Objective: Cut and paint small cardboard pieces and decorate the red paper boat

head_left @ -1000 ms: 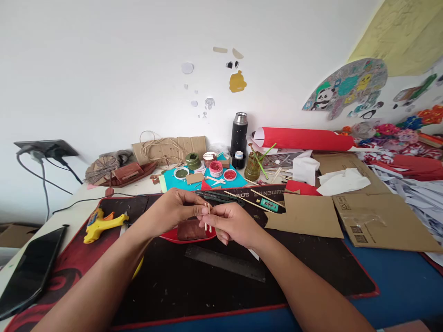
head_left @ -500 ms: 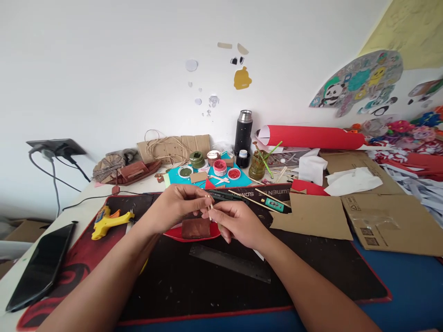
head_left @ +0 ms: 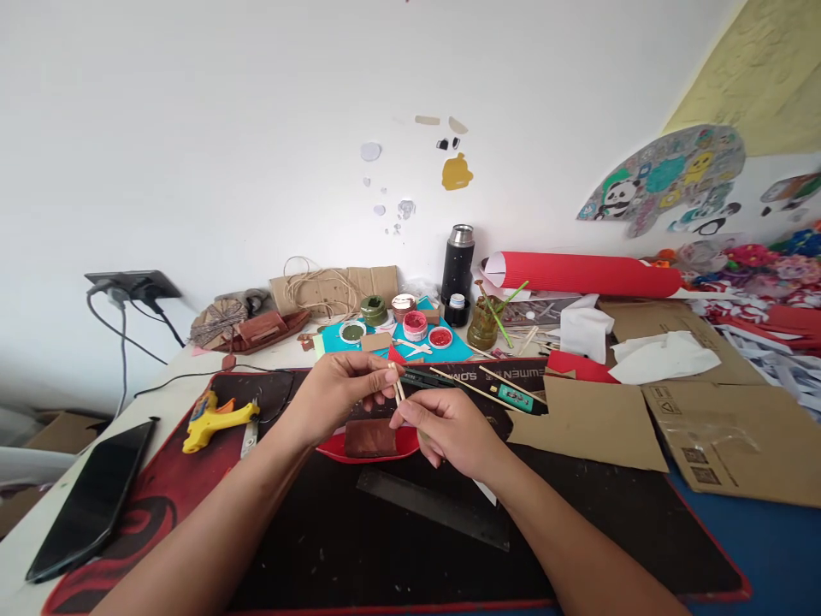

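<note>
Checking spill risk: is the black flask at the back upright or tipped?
Upright. The flask stands on its base against the wall, silver cap on top, beside the red roll.

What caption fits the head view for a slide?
Both hands, left hand and right hand, pinch short wooden sticks above a brown block on a black mat.
</note>
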`<move>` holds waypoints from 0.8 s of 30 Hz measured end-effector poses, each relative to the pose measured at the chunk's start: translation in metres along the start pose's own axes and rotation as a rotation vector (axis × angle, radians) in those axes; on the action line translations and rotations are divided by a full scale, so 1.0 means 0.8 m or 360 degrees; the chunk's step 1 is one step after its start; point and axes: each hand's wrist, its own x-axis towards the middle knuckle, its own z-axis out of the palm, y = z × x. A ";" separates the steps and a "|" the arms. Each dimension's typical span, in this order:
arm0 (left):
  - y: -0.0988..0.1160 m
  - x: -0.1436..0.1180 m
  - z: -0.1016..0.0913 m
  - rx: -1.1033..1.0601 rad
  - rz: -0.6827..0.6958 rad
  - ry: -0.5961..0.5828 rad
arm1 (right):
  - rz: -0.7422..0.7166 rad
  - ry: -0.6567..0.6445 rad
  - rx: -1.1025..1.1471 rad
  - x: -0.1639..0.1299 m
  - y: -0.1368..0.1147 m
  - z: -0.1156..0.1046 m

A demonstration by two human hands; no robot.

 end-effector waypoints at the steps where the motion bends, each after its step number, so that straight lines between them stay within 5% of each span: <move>1: 0.001 -0.001 0.000 0.0019 0.0008 0.0003 | 0.0007 -0.0002 -0.0004 0.000 -0.001 0.000; 15: 0.001 -0.003 -0.001 0.0063 0.0032 -0.0068 | -0.0005 -0.0039 0.0017 0.001 0.006 0.000; 24: 0.005 0.002 0.002 -0.0325 0.0038 0.0142 | 0.0103 0.0012 0.0290 -0.001 -0.005 0.006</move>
